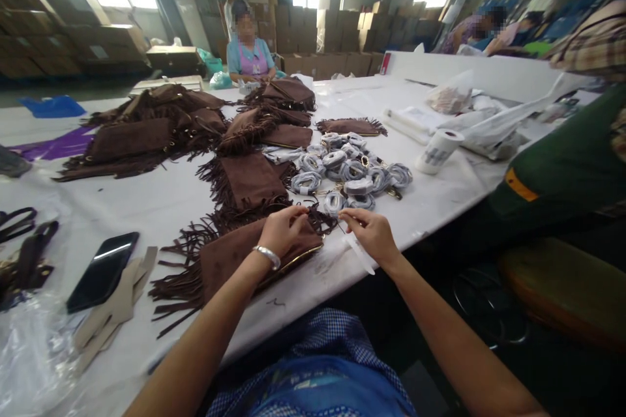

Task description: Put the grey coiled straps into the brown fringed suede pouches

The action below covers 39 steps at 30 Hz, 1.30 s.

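A brown fringed zip pouch (235, 254) lies flat at the table's near edge, its gold zipper towards me. My left hand (286, 229), with a silver bangle at the wrist, rests over the pouch's right part, thumb and fingers pinched by the fringe at its right end. What lies between those fingertips is too small to make out. Just right of the pouch, my right hand (369, 234) is closed in a pinch near a thin dark strand. Below it shows a narrow white strip (360, 255); I cannot tell whether the hand holds it. Coiled grey straps (359, 169) lie just beyond both hands.
More brown fringed pouches (132, 137) are heaped at the back left. A phone (102, 270) and beige strips (117, 306) lie at left, near clear plastic (39, 345). A white roll (440, 150) stands at right. A co-worker (250, 58) sits across the table.
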Available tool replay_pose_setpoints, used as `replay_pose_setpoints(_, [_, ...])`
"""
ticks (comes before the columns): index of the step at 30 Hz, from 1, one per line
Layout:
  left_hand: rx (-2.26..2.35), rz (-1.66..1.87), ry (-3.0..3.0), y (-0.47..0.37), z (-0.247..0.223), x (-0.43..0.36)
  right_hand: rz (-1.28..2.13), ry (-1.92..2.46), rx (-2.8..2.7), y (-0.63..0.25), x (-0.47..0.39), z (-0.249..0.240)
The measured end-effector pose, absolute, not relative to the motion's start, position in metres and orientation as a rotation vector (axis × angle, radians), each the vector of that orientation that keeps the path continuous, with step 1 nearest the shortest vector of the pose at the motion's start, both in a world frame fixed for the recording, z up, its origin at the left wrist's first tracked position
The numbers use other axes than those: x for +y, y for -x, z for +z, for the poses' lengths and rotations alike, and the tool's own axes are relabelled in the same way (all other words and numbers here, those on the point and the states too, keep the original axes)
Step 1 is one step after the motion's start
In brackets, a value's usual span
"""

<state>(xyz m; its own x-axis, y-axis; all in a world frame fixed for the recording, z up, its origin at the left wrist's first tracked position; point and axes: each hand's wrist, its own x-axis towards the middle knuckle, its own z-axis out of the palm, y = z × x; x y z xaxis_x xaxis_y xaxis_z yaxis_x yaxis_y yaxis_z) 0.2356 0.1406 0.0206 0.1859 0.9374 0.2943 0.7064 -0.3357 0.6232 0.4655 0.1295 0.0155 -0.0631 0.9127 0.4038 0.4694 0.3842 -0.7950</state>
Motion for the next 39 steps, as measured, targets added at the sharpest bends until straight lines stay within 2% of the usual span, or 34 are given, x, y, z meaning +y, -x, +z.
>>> replay_pose_setpoints(5, [1.728, 0.703, -2.304, -0.256, 0.007, 0.238, 0.31, 1.257, -1.728, -0.468, 0.182, 0.012])
replay_pose_setpoints(7, [1.744, 0.627, -2.353, -0.261, -0.002, 0.262, 0.297, 1.273, -1.763, -0.468, 0.195, 0.005])
replay_pose_setpoints(14, [1.722, 0.509, -2.475, -0.252, -0.014, 0.289, 0.296, 1.3, -1.849, -0.472, 0.223, -0.001])
replay_pose_setpoints(18, [1.629, 0.537, -2.511, -0.23, 0.006, 0.286, 0.356, 1.222, -1.826, -0.472, 0.235, 0.009])
replay_pose_setpoints(25, [1.457, 0.646, -2.492, -0.194, 0.041, 0.255, 0.851, 1.026, -1.833, -0.428, 0.214, 0.023])
replay_pose_setpoints(30, [1.318, 0.666, -2.358, -0.187, 0.043, 0.215, 0.741, 1.059, -1.813, -0.397, 0.182, 0.018])
replay_pose_setpoints(34, [1.434, 0.717, -2.244, -0.195, 0.026, 0.182, 0.568, 1.036, -1.891, -0.385, 0.163, 0.007])
replay_pose_setpoints(39, [1.617, 1.023, -2.158, -0.21, 0.001, 0.158, 0.522, 0.932, -2.033, -0.381, 0.148, 0.002])
